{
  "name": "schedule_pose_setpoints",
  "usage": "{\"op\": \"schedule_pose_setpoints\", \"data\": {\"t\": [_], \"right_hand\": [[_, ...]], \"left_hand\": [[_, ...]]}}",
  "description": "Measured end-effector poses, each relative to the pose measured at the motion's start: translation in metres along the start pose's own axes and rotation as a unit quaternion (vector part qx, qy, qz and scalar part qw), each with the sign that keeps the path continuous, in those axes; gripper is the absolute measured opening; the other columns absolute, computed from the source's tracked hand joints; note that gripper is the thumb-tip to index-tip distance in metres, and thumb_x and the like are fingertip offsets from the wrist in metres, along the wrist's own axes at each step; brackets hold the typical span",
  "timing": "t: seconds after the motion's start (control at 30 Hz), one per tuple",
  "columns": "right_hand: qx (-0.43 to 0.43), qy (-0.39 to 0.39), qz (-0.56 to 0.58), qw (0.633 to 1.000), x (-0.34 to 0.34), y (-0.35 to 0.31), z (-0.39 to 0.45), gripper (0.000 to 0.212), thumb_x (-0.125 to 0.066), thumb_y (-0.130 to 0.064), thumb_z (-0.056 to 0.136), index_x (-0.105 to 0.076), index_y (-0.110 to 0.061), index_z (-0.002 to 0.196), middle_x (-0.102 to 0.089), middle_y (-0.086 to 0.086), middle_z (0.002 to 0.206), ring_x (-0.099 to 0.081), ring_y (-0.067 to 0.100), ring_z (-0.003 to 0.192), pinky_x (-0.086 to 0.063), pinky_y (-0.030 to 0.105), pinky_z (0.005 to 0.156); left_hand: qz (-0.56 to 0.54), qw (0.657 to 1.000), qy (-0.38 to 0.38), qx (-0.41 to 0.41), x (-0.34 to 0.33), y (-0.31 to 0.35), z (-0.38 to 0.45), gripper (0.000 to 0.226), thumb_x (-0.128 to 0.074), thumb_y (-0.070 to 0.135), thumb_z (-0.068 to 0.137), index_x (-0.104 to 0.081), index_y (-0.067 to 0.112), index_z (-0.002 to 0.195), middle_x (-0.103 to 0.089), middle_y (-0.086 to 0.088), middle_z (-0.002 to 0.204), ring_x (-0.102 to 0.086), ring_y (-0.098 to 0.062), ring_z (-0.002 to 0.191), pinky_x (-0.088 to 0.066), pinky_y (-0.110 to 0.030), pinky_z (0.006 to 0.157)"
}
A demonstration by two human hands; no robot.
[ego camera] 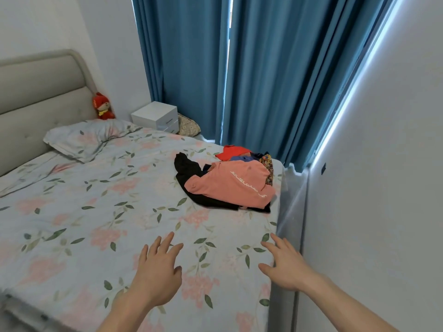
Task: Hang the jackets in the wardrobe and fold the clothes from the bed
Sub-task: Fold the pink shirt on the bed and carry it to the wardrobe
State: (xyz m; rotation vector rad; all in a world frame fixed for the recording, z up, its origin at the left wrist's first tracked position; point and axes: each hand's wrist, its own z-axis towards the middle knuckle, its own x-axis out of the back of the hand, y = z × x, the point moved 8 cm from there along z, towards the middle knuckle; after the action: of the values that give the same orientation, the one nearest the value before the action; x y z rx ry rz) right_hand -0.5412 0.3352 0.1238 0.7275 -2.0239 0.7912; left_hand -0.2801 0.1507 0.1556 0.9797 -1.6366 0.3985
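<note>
Bed: flat cotton-look sheet, pale blue with pink blossoms and green leaves. Clothes pile lies crumpled near the bed's right edge, toward the curtain side: a salmon knit top with white lettering uppermost, black fabric beneath, red and patterned pieces behind. Left hand and right hand are held over the near part of the sheet, fingers straight and spread, gripping nothing, well apart from the pile.
</note>
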Motion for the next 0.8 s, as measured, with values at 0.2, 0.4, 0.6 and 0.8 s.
{"op": "schedule_pose_setpoints", "data": {"t": [0.2,0.4,0.6,0.8], "right_hand": [[0.008,-0.026,0.016,1.0,0.015,0.026,0.084,0.077,-0.049,-0.059,0.097,-0.018,-0.034,0.163,0.005,-0.004,0.173,0.003,0.026,0.16,-0.011,0.052,0.129],[0.023,-0.058,0.023,0.998,0.045,0.078,0.215,0.075,-0.052,-0.057,0.097,-0.021,-0.036,0.162,0.002,-0.004,0.173,-0.003,0.025,0.159,-0.016,0.047,0.128],[0.01,-0.096,0.036,0.995,0.049,0.144,0.356,0.075,-0.053,-0.05,0.098,-0.02,-0.033,0.163,0.001,-0.002,0.173,-0.009,0.026,0.158,-0.022,0.045,0.126],[-0.01,-0.1,0.081,0.992,0.037,0.194,0.474,0.079,-0.056,-0.039,0.096,-0.016,-0.033,0.163,-0.01,-0.001,0.171,-0.023,0.033,0.151,-0.029,0.045,0.123]], "left_hand": [[-0.007,1.0,-0.012,0.022,-0.005,0.016,0.063,0.06,-0.037,0.034,0.105,-0.018,0.034,0.162,0.011,0.005,0.172,0.009,-0.025,0.159,0.002,-0.049,0.128],[-0.018,0.997,-0.025,0.073,-0.012,0.048,0.167,0.061,-0.041,0.032,0.103,-0.023,0.032,0.161,0.007,0.002,0.172,0.003,-0.026,0.159,-0.002,-0.049,0.129],[-0.005,0.991,-0.063,0.12,-0.022,0.08,0.283,0.06,-0.045,0.033,0.101,-0.028,0.033,0.159,-0.002,0.003,0.172,-0.006,-0.024,0.158,-0.009,-0.045,0.128],[0.021,0.986,-0.101,0.134,-0.044,0.102,0.394,0.06,-0.047,0.031,0.1,-0.031,0.032,0.157,-0.008,0.004,0.171,-0.014,-0.021,0.156,-0.015,-0.041,0.126]]}}
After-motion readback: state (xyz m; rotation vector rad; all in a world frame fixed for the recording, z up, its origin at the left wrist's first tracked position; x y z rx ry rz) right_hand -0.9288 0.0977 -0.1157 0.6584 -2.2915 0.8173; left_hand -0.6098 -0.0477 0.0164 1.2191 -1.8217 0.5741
